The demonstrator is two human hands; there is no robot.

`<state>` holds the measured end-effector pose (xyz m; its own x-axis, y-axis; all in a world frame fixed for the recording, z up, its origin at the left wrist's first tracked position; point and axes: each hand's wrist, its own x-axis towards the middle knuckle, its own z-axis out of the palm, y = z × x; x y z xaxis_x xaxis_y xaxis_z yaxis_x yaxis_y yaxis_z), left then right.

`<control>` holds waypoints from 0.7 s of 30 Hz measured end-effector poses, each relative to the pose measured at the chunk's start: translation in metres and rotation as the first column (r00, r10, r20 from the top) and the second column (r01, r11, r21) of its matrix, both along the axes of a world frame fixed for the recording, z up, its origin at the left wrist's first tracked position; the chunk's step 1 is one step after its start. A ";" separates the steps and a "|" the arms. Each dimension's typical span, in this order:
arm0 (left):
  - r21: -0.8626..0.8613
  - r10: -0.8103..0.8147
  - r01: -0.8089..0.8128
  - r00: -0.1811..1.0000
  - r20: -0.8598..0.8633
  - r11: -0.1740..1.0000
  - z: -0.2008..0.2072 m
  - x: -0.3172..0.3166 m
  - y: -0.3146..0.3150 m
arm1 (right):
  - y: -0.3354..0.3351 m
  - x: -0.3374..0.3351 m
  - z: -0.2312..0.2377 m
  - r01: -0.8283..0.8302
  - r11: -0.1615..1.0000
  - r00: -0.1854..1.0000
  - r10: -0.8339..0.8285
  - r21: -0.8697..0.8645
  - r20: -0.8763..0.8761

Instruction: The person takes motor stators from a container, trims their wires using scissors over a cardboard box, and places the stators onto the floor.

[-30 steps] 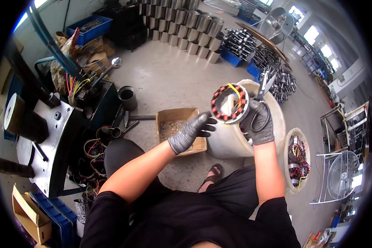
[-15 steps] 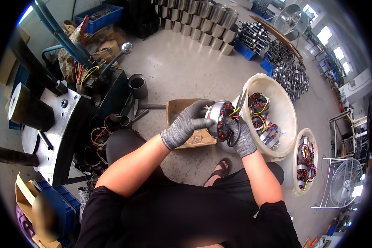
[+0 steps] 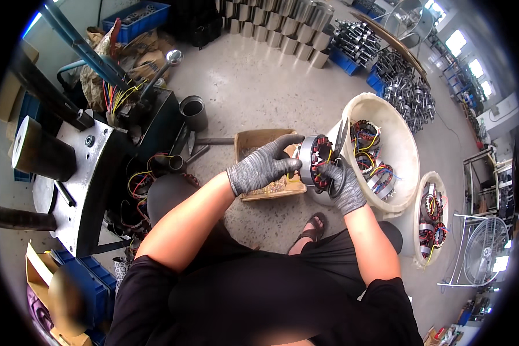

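Note:
Between my hands is a motor stator (image 3: 310, 162), a steel ring with red and black windings and a few coloured leads. My left hand (image 3: 262, 168), in a grey glove, grips its left side, thumb in front and fingers behind. My right hand (image 3: 347, 189), also gloved, is closed around the black handles of a pair of scissors (image 3: 341, 138), whose blades point up and away beside the stator. Its fingertips reach the stator's right side; whether they press on it I cannot tell. Below and behind the stator sits a cardboard box (image 3: 254, 138) with small scraps in it.
A white bucket (image 3: 406, 167) with several stators stands at the right, and another bucket (image 3: 416, 230) of them beyond it. A steel press table (image 3: 92, 173) is at the left. Steel cylinders (image 3: 282, 34) and rotors (image 3: 406, 101) are stacked at the back. A fan (image 3: 484, 251) stands far right.
The stator has turned so its wound opening faces more to the right, and both hands have shifted slightly right with it. The scissors stay in my right hand.

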<state>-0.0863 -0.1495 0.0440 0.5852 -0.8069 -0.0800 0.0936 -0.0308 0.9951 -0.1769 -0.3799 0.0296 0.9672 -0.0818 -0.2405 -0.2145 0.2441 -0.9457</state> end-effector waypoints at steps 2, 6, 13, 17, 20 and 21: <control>0.009 -0.002 0.001 0.995 0.099 1.000 -0.004 0.002 -0.002 | -0.011 0.002 -0.008 0.062 0.998 0.998 -0.062 0.027 -0.010; 0.451 -0.223 -0.120 0.740 0.634 0.884 0.003 0.013 0.007 | -0.013 0.005 0.001 0.110 0.923 0.993 -0.085 -0.370 0.082; 0.127 0.114 -0.419 0.502 0.857 0.899 -0.026 0.007 -0.004 | -0.016 0.010 0.000 0.253 0.883 0.961 -0.183 -0.395 0.207; 0.052 0.392 -0.439 0.843 0.370 0.897 -0.028 0.002 -0.006 | -0.030 0.013 -0.007 0.369 0.839 0.920 -0.270 -0.399 0.284; 0.051 0.084 -0.072 0.941 -0.327 0.996 -0.022 -0.002 -0.001 | -0.028 0.011 -0.004 0.359 0.901 0.920 -0.299 -0.242 0.252; 0.051 0.073 -0.058 0.937 -0.342 0.997 -0.033 -0.006 -0.008 | -0.024 0.011 -0.001 0.367 0.902 0.910 -0.297 -0.226 0.289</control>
